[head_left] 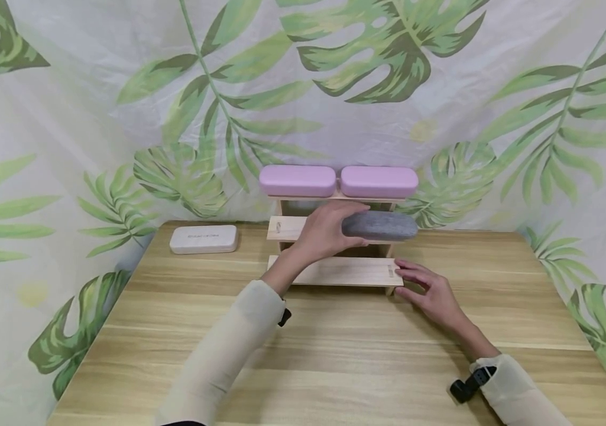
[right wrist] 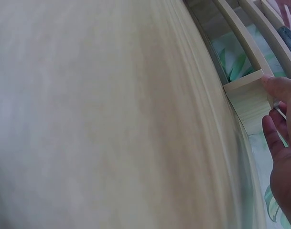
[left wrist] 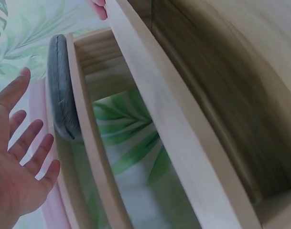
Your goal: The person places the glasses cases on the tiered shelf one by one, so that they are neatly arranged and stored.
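Note:
A three-tier wooden display rack [head_left: 342, 272] stands at the back of the table. On its middle tier lies a grey, fabric-look glasses case [head_left: 382, 226]. My left hand [head_left: 326, 231] is at the left end of that case, thumb and fingers spread apart. In the left wrist view, the palm of this left hand [left wrist: 18, 162] faces the grey case [left wrist: 62, 90], with a gap showing between. My right hand [head_left: 433, 296] holds the right end of the lowest tier; in the right wrist view its thumb [right wrist: 279, 87] touches the board's edge, with fingers curled behind.
Two pink glasses cases [head_left: 297, 180] sit side by side on the top tier. A white case [head_left: 204, 239] with small lettering lies on the wood-grain table [head_left: 366, 367], left of the rack. Behind hangs a leaf-patterned cloth [head_left: 366, 130].

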